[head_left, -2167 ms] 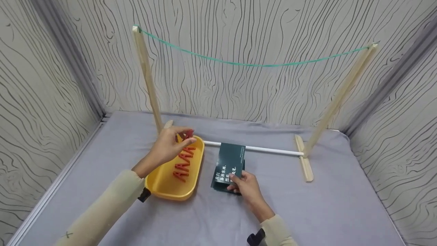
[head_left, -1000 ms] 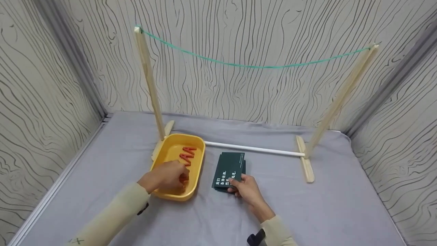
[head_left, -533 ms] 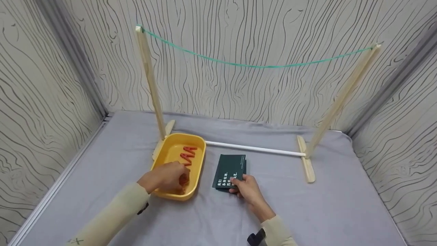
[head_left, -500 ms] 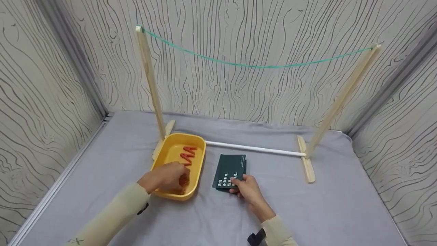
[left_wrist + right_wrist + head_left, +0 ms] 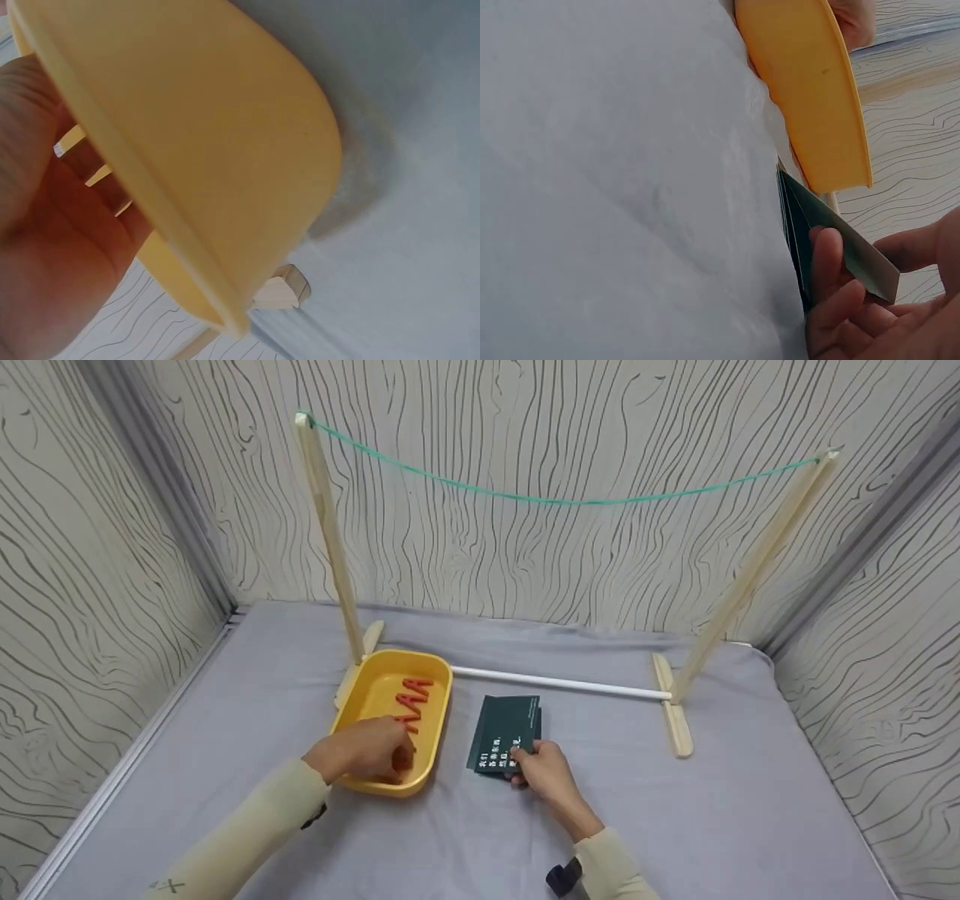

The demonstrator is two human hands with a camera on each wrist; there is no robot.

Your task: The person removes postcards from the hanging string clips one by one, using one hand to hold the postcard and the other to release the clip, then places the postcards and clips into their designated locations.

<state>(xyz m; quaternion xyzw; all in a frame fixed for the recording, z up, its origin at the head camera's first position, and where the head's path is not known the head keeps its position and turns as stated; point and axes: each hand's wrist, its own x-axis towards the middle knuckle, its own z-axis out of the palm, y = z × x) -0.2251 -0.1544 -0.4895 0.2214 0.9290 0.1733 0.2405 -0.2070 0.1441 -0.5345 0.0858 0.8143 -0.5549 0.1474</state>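
My left hand (image 5: 367,750) reaches down into a yellow tray (image 5: 352,712), over the near end of a row of red A-shaped clips (image 5: 412,696). Its fingertips are hidden there, so whether they pinch a clip does not show. The left wrist view has the tray's outer wall (image 5: 217,127) in front of those fingers. With thumb on top and fingers beneath, my right hand (image 5: 551,776) grips the near right corner of a dark green folded card (image 5: 506,724) bearing white characters. In the right wrist view the card's upper leaf (image 5: 840,232) is lifted above the layers below.
Two wooden posts (image 5: 328,532) stand behind, with a sagging green string (image 5: 525,499) tied between their tops. A white rod (image 5: 562,683) joins their wooden feet (image 5: 677,727). Grey cloth (image 5: 720,825) covers the table, and patterned walls (image 5: 525,570) enclose it.
Earlier my left hand held a red clip above the tray's far end; it has since come down into the near end. My right hand's card has tipped lower and drawn slightly nearer.
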